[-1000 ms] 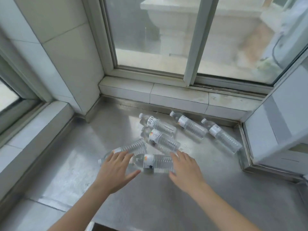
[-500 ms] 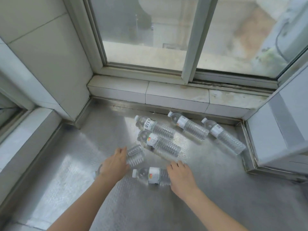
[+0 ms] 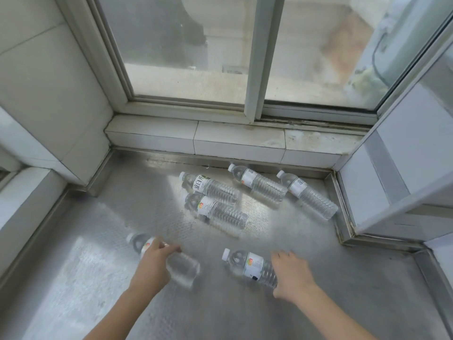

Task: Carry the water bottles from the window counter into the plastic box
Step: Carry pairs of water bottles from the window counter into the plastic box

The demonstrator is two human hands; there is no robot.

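Note:
Several clear water bottles with white labels lie on the steel window counter (image 3: pixel 318 253). My left hand (image 3: pixel 153 265) grips the near-left bottle (image 3: pixel 182 266) around its middle, its cap pointing far left. My right hand (image 3: pixel 291 276) grips the base end of the near-right bottle (image 3: pixel 247 262), whose white cap points left. Further back lie two bottles side by side (image 3: pixel 210 186) (image 3: pixel 217 212). Two more (image 3: pixel 258 182) (image 3: pixel 307 196) rest close to the tiled sill on the right. No plastic box is in view.
A tiled sill (image 3: pixel 232 141) and sliding window (image 3: pixel 259 57) close off the back. A white tiled pillar (image 3: pixel 49 94) stands on the left, and a white cabinet side (image 3: pixel 404 168) bounds the counter on the right.
Both hands have closed on the two nearest bottles and drawn them toward me, away from the group. The camera has come closer to the counter.

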